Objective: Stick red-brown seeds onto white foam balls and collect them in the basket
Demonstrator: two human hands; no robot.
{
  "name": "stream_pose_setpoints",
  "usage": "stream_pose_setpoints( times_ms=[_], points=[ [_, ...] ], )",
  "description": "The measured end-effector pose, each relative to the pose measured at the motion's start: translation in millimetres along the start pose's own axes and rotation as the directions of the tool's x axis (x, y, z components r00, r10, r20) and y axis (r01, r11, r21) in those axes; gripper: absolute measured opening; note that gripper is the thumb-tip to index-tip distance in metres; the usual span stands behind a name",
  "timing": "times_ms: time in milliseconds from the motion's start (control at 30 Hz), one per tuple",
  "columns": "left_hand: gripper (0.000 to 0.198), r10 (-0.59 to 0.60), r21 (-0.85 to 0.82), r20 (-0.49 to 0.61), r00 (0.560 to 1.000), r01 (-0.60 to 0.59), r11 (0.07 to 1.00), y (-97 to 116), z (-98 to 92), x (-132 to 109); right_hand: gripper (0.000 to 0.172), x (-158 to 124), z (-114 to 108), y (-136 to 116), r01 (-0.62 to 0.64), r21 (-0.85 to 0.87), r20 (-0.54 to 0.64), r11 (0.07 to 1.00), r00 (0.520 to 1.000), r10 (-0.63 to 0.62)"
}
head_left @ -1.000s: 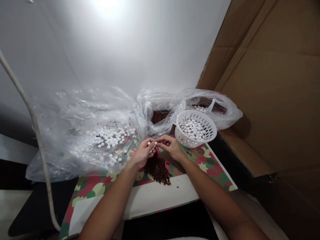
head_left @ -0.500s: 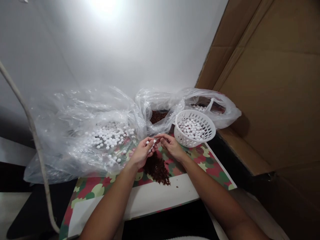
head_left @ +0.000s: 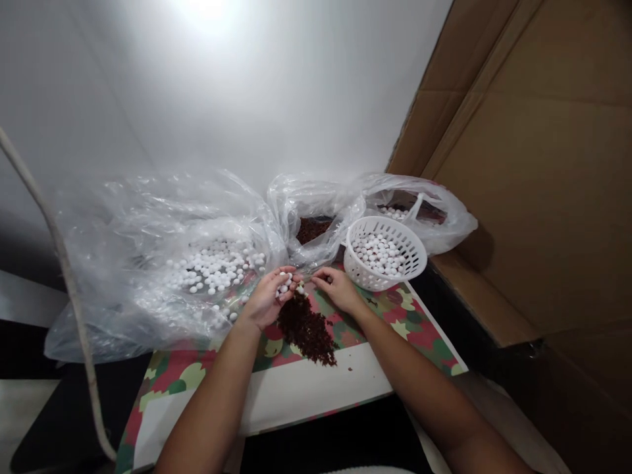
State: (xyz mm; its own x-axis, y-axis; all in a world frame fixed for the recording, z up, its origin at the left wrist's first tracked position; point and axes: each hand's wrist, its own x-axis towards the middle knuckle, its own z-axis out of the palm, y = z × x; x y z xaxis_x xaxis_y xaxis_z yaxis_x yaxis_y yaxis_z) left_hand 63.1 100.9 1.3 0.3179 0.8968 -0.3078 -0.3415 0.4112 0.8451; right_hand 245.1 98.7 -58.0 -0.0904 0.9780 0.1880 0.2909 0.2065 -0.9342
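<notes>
My left hand (head_left: 266, 297) is cupped palm up around several small white balls (head_left: 285, 287). One more white ball (head_left: 300, 288) shows at its fingertips. To its right, my right hand (head_left: 337, 289) has its thumb and fingers pinched together, and whatever may be between them is too small to make out. A loose pile of dark reddish-brown pieces (head_left: 310, 334) lies on the table just below and between my hands. Behind my right hand stands a white slotted plastic basket (head_left: 360, 278) with many white balls and some reddish bits inside.
On the left spreads a large clear plastic bag (head_left: 133, 263) with many white balls. A second plastic bag (head_left: 326, 187) holds reddish-brown pieces, and another bag (head_left: 457, 220) sits behind the basket. Cardboard (head_left: 553, 164) stands at right. A pale cable (head_left: 74, 289) hangs at left.
My hands have moved apart, the left one shifting left and opening more so that the balls in its palm show. The right hand has drawn slightly right, its fingers now pinched.
</notes>
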Motion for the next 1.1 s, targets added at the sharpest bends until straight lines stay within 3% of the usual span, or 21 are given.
stream_pose_setpoints(
  times_ms=[133, 333, 467, 667, 1100],
  points=[
    [0.031, 0.027, 0.035, 0.044, 0.999, -0.028, 0.999, -1, -2.9, 1, 0.022, 0, 9, 5, 0.153, -0.269, 0.059, 0.951, 0.988, -0.143],
    [0.032, 0.048, 0.096, 0.058, 0.997, -0.053, 0.994, -8, -3.3, 3, 0.020, 3, 19, 7, 0.165, -0.477, 0.101, 0.863, 0.986, -0.132],
    [0.036, 0.058, 0.125, 0.071, 0.996, -0.067, 0.990, -12, -5.3, 6, 0.012, 1, 15, 1, 0.144, -0.372, 0.021, 0.917, 0.989, -0.146],
    [0.037, 0.062, 0.149, 0.059, 0.996, -0.071, 0.986, -21, -2.7, 8, 0.016, -8, 8, -16, 0.161, -0.082, -0.259, 0.984, 0.950, -0.177],
    [0.035, 0.117, 0.188, 0.037, 0.992, -0.122, 0.975, -31, 0.0, 11, 0.015, -12, 15, -25, 0.176, -0.129, -0.267, 0.976, 0.942, -0.205]
  ],
)
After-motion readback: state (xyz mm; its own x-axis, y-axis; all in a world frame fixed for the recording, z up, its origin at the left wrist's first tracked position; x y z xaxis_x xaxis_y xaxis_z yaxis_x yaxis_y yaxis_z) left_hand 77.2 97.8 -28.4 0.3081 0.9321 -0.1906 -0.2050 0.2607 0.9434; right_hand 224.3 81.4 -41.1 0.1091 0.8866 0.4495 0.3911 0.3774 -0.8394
